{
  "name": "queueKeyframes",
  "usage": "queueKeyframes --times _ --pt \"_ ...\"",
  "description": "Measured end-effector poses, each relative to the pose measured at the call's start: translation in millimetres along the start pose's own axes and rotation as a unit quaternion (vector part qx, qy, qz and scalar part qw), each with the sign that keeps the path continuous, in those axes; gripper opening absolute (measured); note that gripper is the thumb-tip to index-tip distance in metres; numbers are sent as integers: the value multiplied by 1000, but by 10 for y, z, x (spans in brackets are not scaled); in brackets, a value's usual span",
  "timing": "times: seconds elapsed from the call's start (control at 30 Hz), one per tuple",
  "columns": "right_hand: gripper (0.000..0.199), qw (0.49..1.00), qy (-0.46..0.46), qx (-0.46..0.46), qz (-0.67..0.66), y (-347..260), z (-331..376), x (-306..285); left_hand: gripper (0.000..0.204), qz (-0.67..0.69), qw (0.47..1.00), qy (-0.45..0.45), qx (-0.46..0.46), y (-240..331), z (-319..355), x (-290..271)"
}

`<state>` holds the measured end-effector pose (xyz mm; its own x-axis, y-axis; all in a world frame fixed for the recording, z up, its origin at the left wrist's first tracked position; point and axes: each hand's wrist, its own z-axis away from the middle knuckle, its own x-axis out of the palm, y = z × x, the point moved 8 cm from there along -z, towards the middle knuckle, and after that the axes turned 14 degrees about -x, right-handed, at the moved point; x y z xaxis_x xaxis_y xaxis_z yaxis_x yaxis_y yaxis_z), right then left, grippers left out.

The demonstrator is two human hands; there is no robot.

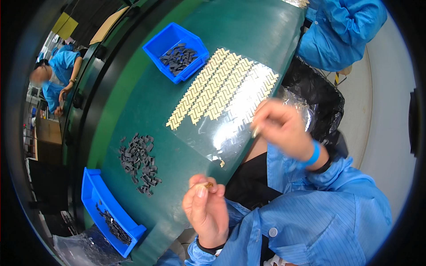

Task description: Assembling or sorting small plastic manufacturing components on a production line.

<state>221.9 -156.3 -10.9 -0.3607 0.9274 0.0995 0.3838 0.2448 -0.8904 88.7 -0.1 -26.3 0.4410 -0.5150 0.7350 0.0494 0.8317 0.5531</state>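
My left hand (206, 213) is raised by the table's near edge, its thumb and fingers pinched on a small brownish piece (208, 185). My right hand (284, 128), smeared by motion and wearing a blue wristband, is closed on a small cream piece (255, 131) beside the sheet's right edge. A clear plastic sheet (195, 139) lies on the green table, bearing rows of cream angular pieces (206, 91) in a zigzag pattern. One loose bit (222, 163) sits at its near corner. Left of it is a loose pile of small dark grey pieces (138, 162).
A blue bin (155, 43) with dark pieces stands at the back, another blue bin (95, 188) at the near left. A black-lined bin (326, 97) is beyond the table's right edge. Co-workers in blue, one sleeve (330, 44) at the upper right, another person (66, 66) at the far left.
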Motion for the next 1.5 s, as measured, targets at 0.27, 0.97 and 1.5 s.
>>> queueKeyframes --times 0.27,0.97,1.5 --pt "7 805 -37 -169 567 -219 -129 -981 12 -600 641 96 469 562 569 320" --pt "9 902 -414 83 -93 -150 206 938 33 -761 381 -146 503 248 704 459" --pt "16 888 -423 80 -164 -36 291 1099 28 -764 363 -143 514 276 686 446"
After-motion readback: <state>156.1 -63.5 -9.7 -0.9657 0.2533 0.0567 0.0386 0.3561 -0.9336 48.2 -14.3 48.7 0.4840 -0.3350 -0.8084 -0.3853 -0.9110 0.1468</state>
